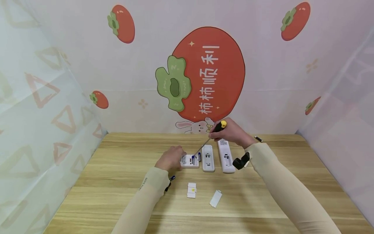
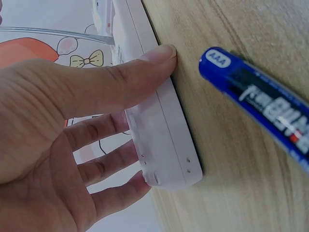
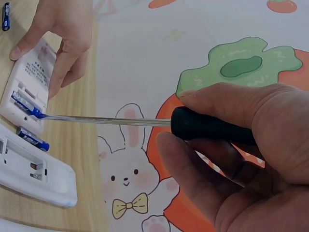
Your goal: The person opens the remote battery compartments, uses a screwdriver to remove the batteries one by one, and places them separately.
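Note:
My left hand (image 1: 171, 157) holds the end of a small white remote control (image 1: 189, 166) lying back-up on the table, thumb on one side and fingers on the other. In its uncovered compartment sits a blue AAA battery (image 3: 25, 103). My right hand (image 1: 232, 131) grips a screwdriver (image 3: 116, 120) by its black handle, which has a yellow end. The screwdriver's thin metal shaft slants down, its tip at one end of that battery in the right wrist view. Right beside the remote lies a second blue battery (image 3: 33, 138).
Two longer white remotes (image 1: 208, 168) (image 1: 229, 169) lie to the right, their battery compartments uncovered. Nearer are two white battery covers (image 1: 191, 195) (image 1: 216, 199). One blue AAA battery (image 2: 260, 99) rests near my left wrist; a dark battery (image 1: 258, 139) lies far right. A printed backdrop (image 1: 263, 107) stands behind the table.

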The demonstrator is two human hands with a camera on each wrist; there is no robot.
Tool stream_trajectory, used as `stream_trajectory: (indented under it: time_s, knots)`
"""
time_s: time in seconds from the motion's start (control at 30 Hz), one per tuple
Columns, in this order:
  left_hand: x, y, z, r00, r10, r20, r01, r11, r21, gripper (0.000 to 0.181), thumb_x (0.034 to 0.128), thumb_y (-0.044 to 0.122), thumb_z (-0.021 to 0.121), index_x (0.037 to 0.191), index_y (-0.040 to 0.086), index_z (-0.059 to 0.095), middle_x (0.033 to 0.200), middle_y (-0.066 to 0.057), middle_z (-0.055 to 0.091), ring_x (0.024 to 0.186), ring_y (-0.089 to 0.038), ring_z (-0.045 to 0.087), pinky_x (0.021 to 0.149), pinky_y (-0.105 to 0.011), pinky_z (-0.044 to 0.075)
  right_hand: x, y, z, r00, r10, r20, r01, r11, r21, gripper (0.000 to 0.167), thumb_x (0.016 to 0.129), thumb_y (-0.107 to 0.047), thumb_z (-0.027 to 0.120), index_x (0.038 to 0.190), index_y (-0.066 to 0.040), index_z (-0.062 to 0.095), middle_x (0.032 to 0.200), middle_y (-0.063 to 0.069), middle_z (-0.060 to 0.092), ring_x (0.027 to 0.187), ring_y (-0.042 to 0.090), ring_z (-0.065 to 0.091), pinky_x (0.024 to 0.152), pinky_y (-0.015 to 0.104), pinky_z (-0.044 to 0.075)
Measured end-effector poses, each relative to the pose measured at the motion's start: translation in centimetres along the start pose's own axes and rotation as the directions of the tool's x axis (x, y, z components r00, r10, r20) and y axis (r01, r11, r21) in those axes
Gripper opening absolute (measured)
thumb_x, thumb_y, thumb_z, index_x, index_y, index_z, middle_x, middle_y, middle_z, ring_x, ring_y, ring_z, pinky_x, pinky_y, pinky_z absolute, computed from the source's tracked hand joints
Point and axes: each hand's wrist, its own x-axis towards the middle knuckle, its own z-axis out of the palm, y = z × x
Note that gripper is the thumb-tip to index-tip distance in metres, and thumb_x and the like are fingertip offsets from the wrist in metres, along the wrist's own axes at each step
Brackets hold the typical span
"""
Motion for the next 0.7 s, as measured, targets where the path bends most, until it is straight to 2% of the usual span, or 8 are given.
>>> stream_trajectory:
  time_s: [0.1, 0.2, 0.37, 0.7]
  knots:
    - [0.0, -0.1, 0.0, 1.000, 0.011, -0.001, -0.011, 1.000, 0.007, 0.055, 0.0715, 0.007, 0.093, 0.123, 0.008, 0.074, 0.120, -0.007, 0.065, 0.111, -0.029, 0.057, 0.097, -0.048, 0.050, 0.1, 0.0, 0.0, 1.000, 0.005, -0.004, -0.005, 1.000, 0.006, 0.019, 0.089, -0.006, 0.078, 0.102, 0.006, 0.071, 0.095, 0.015, 0.072, 0.078, 0.029, 0.072, 0.074, 0.037, 0.062]
    - [0.0, -0.1, 0.0, 1.000, 0.010, -0.001, -0.010, 1.000, 0.007, 0.055, 0.0716, 0.007, 0.093, 0.123, 0.008, 0.073, 0.122, -0.007, 0.065, 0.113, -0.030, 0.057, 0.099, -0.049, 0.050, 0.4, 0.1, 0.1, 0.999, 0.035, -0.040, -0.033, 0.999, 0.035, 0.025, 0.090, -0.008, 0.078, 0.106, 0.007, 0.067, 0.097, 0.016, 0.072, 0.076, 0.026, 0.072, 0.072, 0.037, 0.062]
    - [0.0, 0.0, 0.1, 1.000, 0.001, 0.001, -0.001, 1.000, 0.002, 0.057, 0.0719, 0.007, 0.093, 0.125, 0.008, 0.073, 0.123, -0.008, 0.064, 0.113, -0.029, 0.057, 0.099, -0.050, 0.049, 1.1, 1.2, -0.2, 0.994, 0.085, -0.071, -0.078, 0.993, 0.091, 0.028, 0.091, -0.008, 0.077, 0.109, 0.008, 0.065, 0.103, 0.022, 0.071, 0.079, 0.028, 0.072, 0.072, 0.038, 0.062]
    - [0.2, 0.0, 0.2, 1.000, -0.001, 0.001, 0.001, 1.000, 0.004, 0.057, 0.0716, 0.008, 0.093, 0.125, 0.009, 0.073, 0.121, -0.007, 0.065, 0.109, -0.028, 0.057, 0.098, -0.049, 0.049, 1.9, 2.8, -1.9, 0.988, 0.153, 0.011, -0.152, 0.972, 0.177, 0.025, 0.092, -0.008, 0.076, 0.111, 0.005, 0.068, 0.104, 0.015, 0.071, 0.094, 0.037, 0.068, 0.090, 0.051, 0.057]
